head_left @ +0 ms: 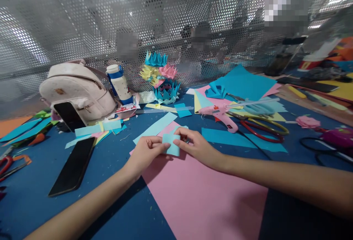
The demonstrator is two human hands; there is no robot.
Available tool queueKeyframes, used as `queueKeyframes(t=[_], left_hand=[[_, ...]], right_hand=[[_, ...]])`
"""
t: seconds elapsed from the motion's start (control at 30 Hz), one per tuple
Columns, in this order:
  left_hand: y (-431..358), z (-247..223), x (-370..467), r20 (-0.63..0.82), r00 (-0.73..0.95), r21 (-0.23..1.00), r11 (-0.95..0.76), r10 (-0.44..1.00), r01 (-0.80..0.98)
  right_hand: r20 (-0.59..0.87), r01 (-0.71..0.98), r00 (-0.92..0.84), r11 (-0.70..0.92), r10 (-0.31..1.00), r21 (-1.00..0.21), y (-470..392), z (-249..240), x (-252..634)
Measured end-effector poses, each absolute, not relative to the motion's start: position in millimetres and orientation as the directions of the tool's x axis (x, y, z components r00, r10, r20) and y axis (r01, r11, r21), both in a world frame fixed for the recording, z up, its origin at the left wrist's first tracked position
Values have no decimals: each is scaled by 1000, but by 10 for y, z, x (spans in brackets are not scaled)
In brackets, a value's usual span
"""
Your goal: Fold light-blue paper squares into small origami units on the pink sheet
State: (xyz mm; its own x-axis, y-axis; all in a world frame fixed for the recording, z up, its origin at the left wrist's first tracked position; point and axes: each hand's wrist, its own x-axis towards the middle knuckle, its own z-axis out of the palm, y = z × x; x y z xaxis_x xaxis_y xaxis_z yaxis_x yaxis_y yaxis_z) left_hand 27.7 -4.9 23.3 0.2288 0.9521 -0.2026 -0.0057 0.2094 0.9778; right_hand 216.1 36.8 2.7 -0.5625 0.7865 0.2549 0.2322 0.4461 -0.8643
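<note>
Between my two hands is a small light-blue paper square (pixel 172 147). My left hand (pixel 147 151) pinches its left side, thumb on the front face. At the upper right edge, my right hand (pixel 194 145) grips it between thumb and forefinger. Beneath both hands lies a large pink paper sheet (pixel 209 196), spread on the blue table. Just behind my left hand rests a light-blue paper strip (pixel 156 126). A pink glue gun (pixel 220 115) lies on its side beyond my right hand.
At left are a phone (pixel 73 168), a pink backpack (pixel 77 89) with another phone (pixel 68 115) against it, and a bottle (pixel 119 83). Folded paper flowers (pixel 160 72) stand at the back. Red-handled scissors (pixel 261 131), a blue strip (pixel 244 140) and stacked blue paper (pixel 242 81) lie right.
</note>
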Motion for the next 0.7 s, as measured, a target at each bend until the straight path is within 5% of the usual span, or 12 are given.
queueKeyframes(t=[0.7], left_hand=[[-42, 212, 289, -213, 269, 976, 217, 939, 15]], right_hand=[[280, 205, -516, 434, 810, -877, 392, -2, 2168]])
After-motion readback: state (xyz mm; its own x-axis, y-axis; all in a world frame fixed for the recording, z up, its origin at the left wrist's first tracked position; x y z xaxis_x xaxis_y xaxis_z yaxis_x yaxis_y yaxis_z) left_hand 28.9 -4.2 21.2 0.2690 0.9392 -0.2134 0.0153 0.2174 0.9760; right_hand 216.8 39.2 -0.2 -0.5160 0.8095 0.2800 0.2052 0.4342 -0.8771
